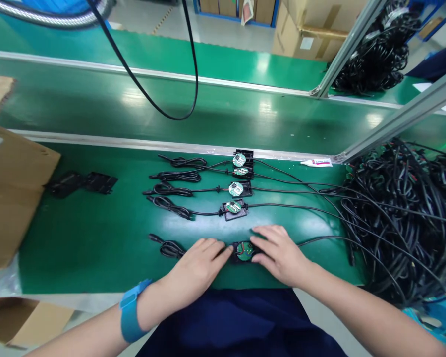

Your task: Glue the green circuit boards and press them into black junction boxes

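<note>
A round green circuit board (244, 251) with red wires sits in a small black plastic case (235, 255) near the bench's front edge. My left hand (202, 263) holds the left end of this case, its fingertips closed on the edge where a coiled black cable (171, 249) enters. At the right end, my right hand (282, 254) has thumb and forefinger around the case, while another finger is lifted off. From under that hand a black cable (327, 238) runs right. Behind, several similar boards (236, 189) rest in or on open black cases, each with cables to both sides.
A large tangle of black cables (405, 213) fills the right side. A glue-like white and red tube (317, 162) lies by the back rail. Black plastic covers (100, 182) lie at left beside a cardboard box (18, 188). One cable loop (195, 74) hangs overhead.
</note>
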Demonstrator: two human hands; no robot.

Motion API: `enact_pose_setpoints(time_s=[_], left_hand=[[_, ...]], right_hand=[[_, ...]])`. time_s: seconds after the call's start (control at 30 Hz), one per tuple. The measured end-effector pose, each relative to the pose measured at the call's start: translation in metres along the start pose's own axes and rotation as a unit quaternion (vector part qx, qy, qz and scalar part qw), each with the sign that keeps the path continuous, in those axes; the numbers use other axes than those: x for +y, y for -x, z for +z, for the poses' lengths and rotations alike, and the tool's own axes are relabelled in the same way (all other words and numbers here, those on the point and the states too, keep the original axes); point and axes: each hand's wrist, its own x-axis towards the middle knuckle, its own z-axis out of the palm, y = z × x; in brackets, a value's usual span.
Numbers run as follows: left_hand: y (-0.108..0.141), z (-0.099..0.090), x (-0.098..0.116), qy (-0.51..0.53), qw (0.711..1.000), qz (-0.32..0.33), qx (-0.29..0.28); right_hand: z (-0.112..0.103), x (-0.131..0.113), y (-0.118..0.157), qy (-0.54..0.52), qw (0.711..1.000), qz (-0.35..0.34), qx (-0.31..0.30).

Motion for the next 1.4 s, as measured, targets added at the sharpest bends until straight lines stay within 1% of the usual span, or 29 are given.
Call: enact_pose_setpoints(time_s=[0.07, 0.13, 0.2, 0.27, 0.3, 0.37, 0.43, 0.5, 0.57, 0.63, 0.73, 0.9, 1.17, 1.3, 1.4], left_hand=[[-0.010, -0.004, -0.014, 0.018, 0.998, -0.048, 0.045], [-0.021, -0.005, -0.032, 0.014, 0.993, -0.090, 0.072], [-0.033, -0.001, -0.048, 0.006, 0.991, -0.122, 0.058], [-0.041, 0.006, -0.059, 0.001, 0.988, -0.149, 0.034], [-0.042, 0.009, -0.063, 0.002, 0.987, -0.158, 0.027], [-0.043, 0.012, -0.066, 0.017, 0.987, -0.158, 0.031], [-0.041, 0.009, -0.065, 0.053, 0.987, -0.142, 0.053], [-0.040, 0.002, -0.061, 0.093, 0.983, -0.133, 0.087], [-0.041, -0.008, -0.057, 0.127, 0.975, -0.143, 0.112], [-0.047, -0.016, -0.052, 0.157, 0.965, -0.172, 0.117], [-0.057, -0.020, -0.048, 0.174, 0.956, -0.218, 0.095], [-0.072, -0.014, -0.045, 0.093, 0.959, -0.260, 0.070], [-0.082, -0.007, -0.039, -0.016, 0.971, -0.240, 0.009], [-0.084, 0.000, -0.035, -0.029, 0.966, -0.258, -0.021], [-0.085, 0.007, -0.034, -0.023, 0.960, -0.277, -0.019]], right_hand=[[-0.008, 0.012, -0.021, 0.006, 0.999, 0.040, 0.032], [-0.010, 0.026, -0.045, 0.023, 0.996, 0.075, 0.029], [-0.007, 0.040, -0.064, 0.036, 0.995, 0.092, -0.008], [-0.001, 0.051, -0.077, 0.039, 0.993, 0.098, -0.047], [0.002, 0.055, -0.080, 0.035, 0.993, 0.096, -0.057], [0.006, 0.058, -0.080, 0.012, 0.995, 0.082, -0.050], [0.006, 0.056, -0.074, -0.018, 0.998, 0.062, -0.025], [0.004, 0.049, -0.065, -0.035, 0.998, 0.044, -0.004], [0.001, 0.039, -0.058, -0.037, 0.999, 0.035, 0.003], [-0.001, 0.028, -0.053, -0.033, 0.999, 0.037, 0.000], [-0.003, 0.014, -0.049, -0.025, 0.998, 0.046, -0.016], [-0.002, 0.007, -0.052, 0.003, 0.997, 0.066, -0.042], [0.007, 0.005, -0.055, 0.023, 0.990, 0.109, -0.090], [0.008, 0.004, -0.058, 0.032, 0.984, 0.128, -0.119], [0.009, 0.002, -0.060, 0.036, 0.980, 0.142, -0.136]])
